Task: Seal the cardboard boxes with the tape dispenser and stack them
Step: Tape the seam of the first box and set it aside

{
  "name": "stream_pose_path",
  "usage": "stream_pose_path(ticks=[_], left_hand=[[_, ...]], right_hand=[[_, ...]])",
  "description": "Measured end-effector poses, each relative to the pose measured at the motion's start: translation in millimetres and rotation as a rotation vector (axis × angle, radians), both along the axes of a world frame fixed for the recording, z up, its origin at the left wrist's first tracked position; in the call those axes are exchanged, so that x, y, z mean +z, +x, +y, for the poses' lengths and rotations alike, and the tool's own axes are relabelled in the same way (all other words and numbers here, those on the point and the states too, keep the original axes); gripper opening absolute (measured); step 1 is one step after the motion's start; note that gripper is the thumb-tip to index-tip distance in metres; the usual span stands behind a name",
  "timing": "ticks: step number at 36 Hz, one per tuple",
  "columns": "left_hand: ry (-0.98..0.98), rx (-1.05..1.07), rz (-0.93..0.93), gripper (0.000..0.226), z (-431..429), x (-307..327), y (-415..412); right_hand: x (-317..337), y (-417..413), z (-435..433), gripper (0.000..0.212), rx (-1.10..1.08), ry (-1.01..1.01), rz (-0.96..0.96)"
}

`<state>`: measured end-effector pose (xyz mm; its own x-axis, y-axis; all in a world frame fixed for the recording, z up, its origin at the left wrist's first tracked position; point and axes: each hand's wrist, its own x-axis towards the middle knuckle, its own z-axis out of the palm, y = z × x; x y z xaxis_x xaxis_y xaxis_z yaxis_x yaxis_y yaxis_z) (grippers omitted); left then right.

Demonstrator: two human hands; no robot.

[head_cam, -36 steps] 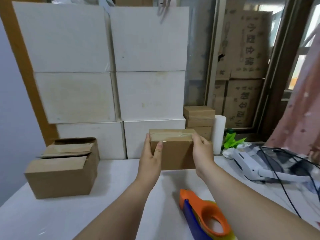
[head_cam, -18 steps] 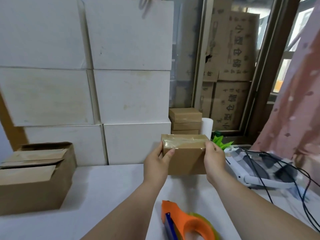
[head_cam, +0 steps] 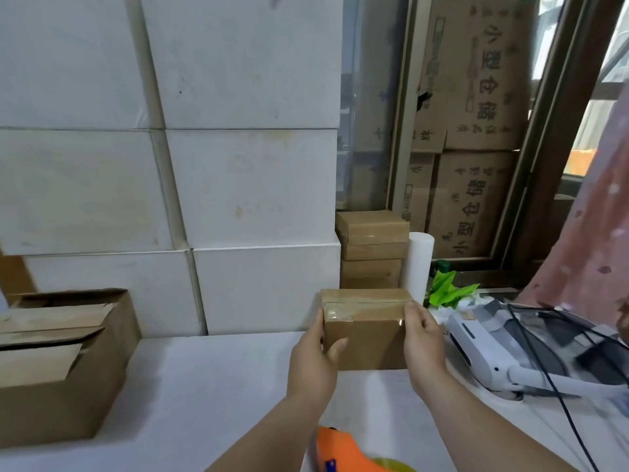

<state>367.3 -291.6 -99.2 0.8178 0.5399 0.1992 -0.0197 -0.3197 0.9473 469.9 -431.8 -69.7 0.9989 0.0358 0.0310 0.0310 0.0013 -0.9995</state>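
Observation:
A small brown cardboard box (head_cam: 366,330), its top seam covered in clear tape, is held between both my hands above the white table (head_cam: 211,386). My left hand (head_cam: 315,359) grips its left side, thumb on the front face. My right hand (head_cam: 423,342) grips its right side. Behind it, against the white cartons, stands a stack of taped small boxes (head_cam: 372,247). The orange tape dispenser (head_cam: 343,451) lies on the table at the bottom edge, below my arms. A larger brown box (head_cam: 61,362) with loose flaps sits at the left.
White cartons (head_cam: 252,185) form a wall behind the table. A white roll (head_cam: 419,264) and green leaves (head_cam: 446,287) stand right of the stack. A white headset device (head_cam: 493,345) with black cables lies at the right. Printed brown cartons (head_cam: 476,131) fill the window area; a pink curtain (head_cam: 585,233) hangs far right.
My hands have carried the taped box to the right and farther back, closer to the stack of small boxes. The view has swung right, pushing the dispenser lower in frame.

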Motion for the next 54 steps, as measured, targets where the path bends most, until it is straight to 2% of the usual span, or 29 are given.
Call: stream_pose_path(ticks=[6, 14, 19, 23, 30, 34, 40, 42, 46, 49, 52, 54], left_hand=[[0.046, -0.022, 0.107, 0.040, 13, -22, 6], [0.095, -0.034, 0.148, 0.037, 17, -32, 6], [0.134, -0.042, 0.172, 0.031, 16, -24, 6], [0.176, -0.037, 0.193, 0.032, 14, -21, 9], [0.154, 0.003, 0.206, 0.032, 12, -23, 17], [0.161, 0.022, 0.199, 0.030, 11, -25, 18], [0.275, 0.022, 0.274, 0.023, 15, -27, 18], [0.295, 0.031, 0.279, 0.029, 15, -25, 15], [0.309, 0.023, 0.336, 0.031, 22, -16, 7], [0.310, 0.040, 0.401, 0.044, 30, -8, -3], [0.380, 0.047, 0.513, 0.041, 38, 5, -17], [0.447, 0.039, 0.596, 0.044, 46, 15, -28]], right_hand=[[-4, 6, 1, 0.045, -0.038, -0.011, 0.008], [-4, 2, -1, 0.058, -0.015, 0.060, 0.084], [8, 3, -4, 0.070, 0.007, -0.008, 0.124], [15, 4, -4, 0.064, 0.025, -0.054, 0.155], [17, 5, -4, 0.054, 0.042, -0.071, 0.090], [13, 3, -3, 0.054, 0.046, -0.060, 0.084], [16, 0, -2, 0.061, 0.039, -0.068, 0.136], [20, 0, -3, 0.063, 0.035, -0.079, 0.146], [29, 4, -7, 0.064, 0.021, -0.160, 0.119], [34, 8, -13, 0.062, 0.000, -0.298, 0.072], [42, 9, -19, 0.069, -0.018, -0.560, 0.010], [50, 3, -21, 0.067, -0.014, -0.805, -0.087]])
